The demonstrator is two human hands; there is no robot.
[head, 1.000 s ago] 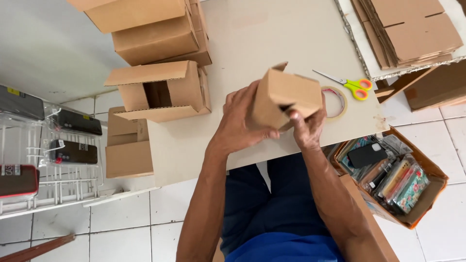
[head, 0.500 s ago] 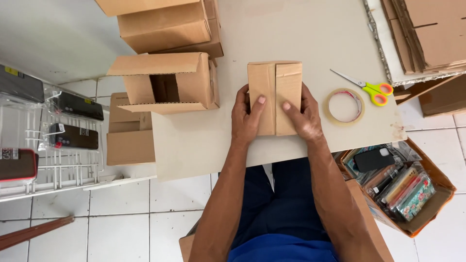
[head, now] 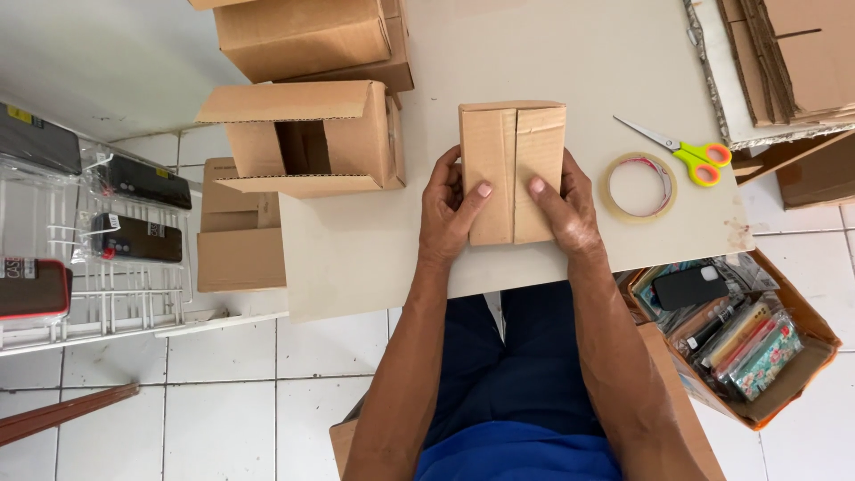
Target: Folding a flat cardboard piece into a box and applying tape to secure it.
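Both hands press on one small cardboard box (head: 512, 171) lying near the middle of the frame on the pale table (head: 356, 258). Left hand (head: 450, 209) lies flat along the box's left side with its thumb on the left flap; right hand (head: 561, 209) mirrors it, thumb on the right flap, so neither is closed around the box, only holding it down. The two flaps meet in a centre seam and look folded shut, but I see no tape across that seam, so by my judgement the folding is done and the sealing is left. Just right of the box lies a roll of clear tape (head: 639, 187), untouched, and beyond it yellow-handled scissors (head: 690, 153). Left of the hands an open box (head: 307, 138) lies on its side, flaps spread. Farther up, more boxes (head: 303, 36) are stacked at the top edge, and flat cardboard sheets (head: 793, 53) fill the upper right corner.
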